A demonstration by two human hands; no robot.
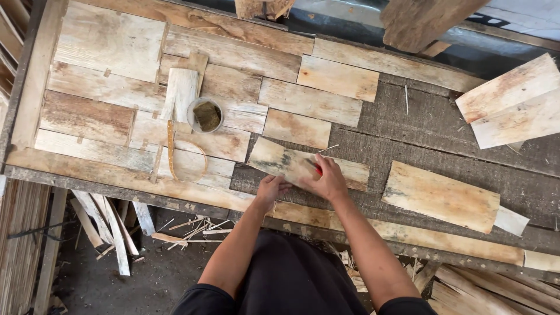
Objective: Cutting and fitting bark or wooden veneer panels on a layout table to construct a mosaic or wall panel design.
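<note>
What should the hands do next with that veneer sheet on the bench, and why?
Probably slide the veneer sheet flush against the laid pieces: it lies tilted, the left hand at its near edge, the right hand on it gripping something red.

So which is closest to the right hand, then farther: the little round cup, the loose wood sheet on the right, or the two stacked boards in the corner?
From the right hand:
1. Loose pale wood sheet, to its right.
2. Small round cup of dark stuff, up to its left.
3. Two stacked pale boards, far top-right corner.
</note>
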